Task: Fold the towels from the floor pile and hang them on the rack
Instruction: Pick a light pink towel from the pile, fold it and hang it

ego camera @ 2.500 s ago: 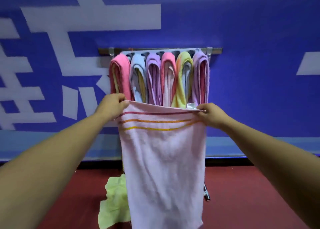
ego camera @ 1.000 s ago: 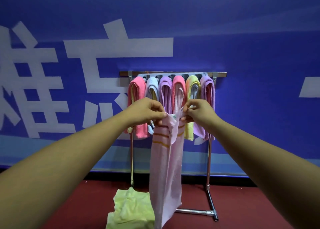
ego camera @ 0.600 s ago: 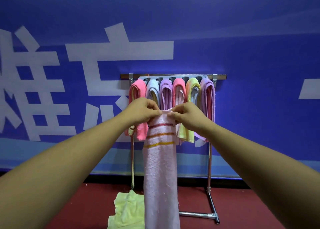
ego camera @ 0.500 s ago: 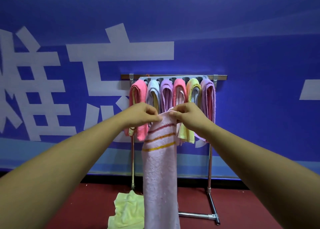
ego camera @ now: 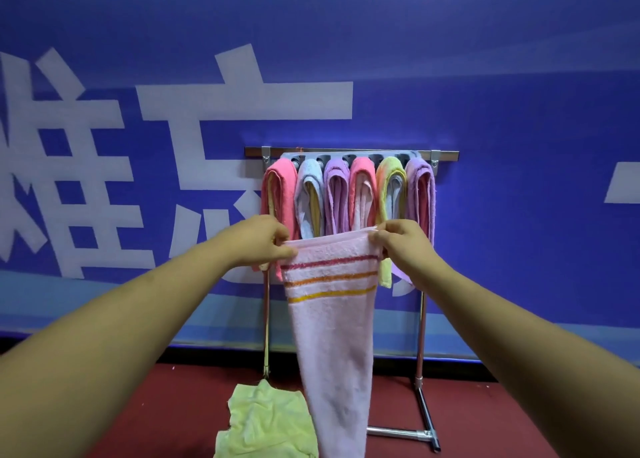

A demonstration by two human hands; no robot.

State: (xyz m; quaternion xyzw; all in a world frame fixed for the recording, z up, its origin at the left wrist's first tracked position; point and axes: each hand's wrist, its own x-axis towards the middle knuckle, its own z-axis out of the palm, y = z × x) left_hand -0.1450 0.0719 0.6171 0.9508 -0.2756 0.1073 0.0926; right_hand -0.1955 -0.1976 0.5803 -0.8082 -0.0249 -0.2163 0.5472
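Note:
A pale pink towel [ego camera: 332, 336] with red, orange and yellow stripes hangs folded lengthwise in front of me. My left hand [ego camera: 258, 241] pinches its top left corner and my right hand [ego camera: 398, 239] pinches its top right corner, stretching the top edge level. Behind it stands the metal rack [ego camera: 420, 336], whose top bar carries several folded towels [ego camera: 360, 194] in pink, blue, purple and yellow. A crumpled yellow-green towel [ego camera: 266, 423] lies on the floor at the rack's foot.
A blue wall banner [ego camera: 519, 111] with large white characters runs right behind the rack. The floor [ego camera: 502, 416] is dark red. The rack's base bar [ego camera: 401, 433] sticks out along the floor on the right.
The towel was held wide, then my hands came together and folded it lengthwise. In the last half second my hands have drawn apart again, spreading the folded top edge flat.

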